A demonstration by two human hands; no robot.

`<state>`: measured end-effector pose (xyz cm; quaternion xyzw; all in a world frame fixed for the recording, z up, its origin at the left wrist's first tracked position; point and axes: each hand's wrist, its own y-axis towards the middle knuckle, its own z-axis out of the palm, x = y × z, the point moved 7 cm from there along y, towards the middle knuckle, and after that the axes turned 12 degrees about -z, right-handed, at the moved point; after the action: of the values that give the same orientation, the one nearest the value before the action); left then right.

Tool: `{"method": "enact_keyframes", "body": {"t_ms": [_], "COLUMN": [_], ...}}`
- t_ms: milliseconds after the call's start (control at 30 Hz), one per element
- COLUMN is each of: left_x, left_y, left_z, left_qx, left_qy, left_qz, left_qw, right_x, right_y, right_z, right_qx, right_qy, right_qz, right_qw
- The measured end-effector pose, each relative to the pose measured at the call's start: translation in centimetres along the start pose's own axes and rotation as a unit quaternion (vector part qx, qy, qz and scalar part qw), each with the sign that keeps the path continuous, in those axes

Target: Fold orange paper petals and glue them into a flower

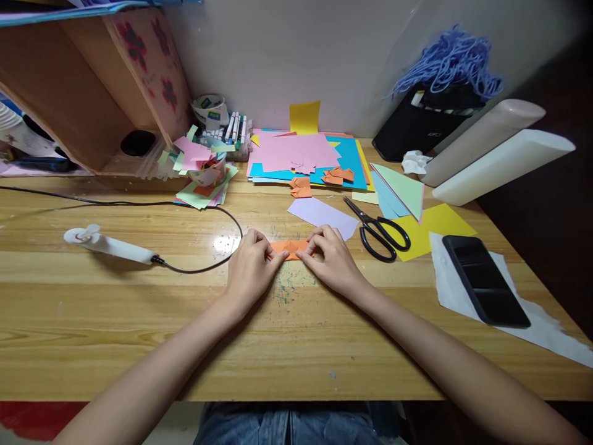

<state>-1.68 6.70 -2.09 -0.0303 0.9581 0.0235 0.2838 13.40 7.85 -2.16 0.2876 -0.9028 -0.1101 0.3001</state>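
A folded strip of orange paper point(291, 250) lies across the middle of the wooden table, with a hand at each end. My left hand point(252, 266) pinches its left end, thumb on top near the centre. On the right end, my right hand point(334, 259) grips it the same way, fingers curled and thumb pressing. The fingers hide both ends of the strip. Just beyond lies a lilac sheet of paper point(322, 215), and black-handled scissors point(377, 230) rest to the right of my right hand. Folded orange paper pieces point(301, 187) sit farther back.
A white corded glue gun point(115, 246) lies at left, its cable point(204, 270) looping towards my left hand. Stacked coloured paper point(296, 151), a cup of paper scraps point(206, 170) and markers point(236, 127) line the back. A phone point(486, 281) and two bottles point(504, 164) occupy the right.
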Motion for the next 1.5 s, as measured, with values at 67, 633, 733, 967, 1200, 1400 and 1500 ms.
{"method": "enact_keyframes", "body": {"t_ms": [67, 633, 733, 967, 1200, 1400, 1500], "left_x": [0.0, -1.0, -1.0, -1.0, -0.8, -0.5, -0.7], "left_y": [0.0, 0.0, 0.3, 0.6, 0.9, 0.8, 0.4], "left_z": [0.0, 1.1, 0.8, 0.5, 1.0, 1.2, 1.1], "left_qx": [-0.006, 0.045, 0.049, 0.061, 0.115, 0.142, 0.140], "left_qy": [0.015, 0.056, 0.049, 0.032, 0.008, 0.009, 0.025], "left_qz": [0.003, 0.175, 0.166, 0.151, 0.155, 0.160, 0.176], "left_qw": [1.000, 0.982, 0.984, 0.986, 0.981, 0.977, 0.974], "right_x": [-0.1, 2.1, 1.6, 0.3, -0.5, -1.4, -1.4], "right_y": [0.0, -0.2, 0.1, 0.6, 0.9, 0.9, 0.7], "right_z": [-0.1, 0.3, 0.2, 0.8, 0.7, 0.1, -0.3], "right_qx": [-0.004, 0.082, 0.032, 0.004, 0.038, 0.094, 0.112], "right_qy": [-0.010, -0.042, -0.006, 0.062, 0.122, 0.171, 0.192], "right_qz": [0.007, -0.174, -0.116, -0.035, -0.023, -0.018, -0.041], "right_qw": [1.000, 0.980, 0.993, 0.997, 0.991, 0.981, 0.974]}}
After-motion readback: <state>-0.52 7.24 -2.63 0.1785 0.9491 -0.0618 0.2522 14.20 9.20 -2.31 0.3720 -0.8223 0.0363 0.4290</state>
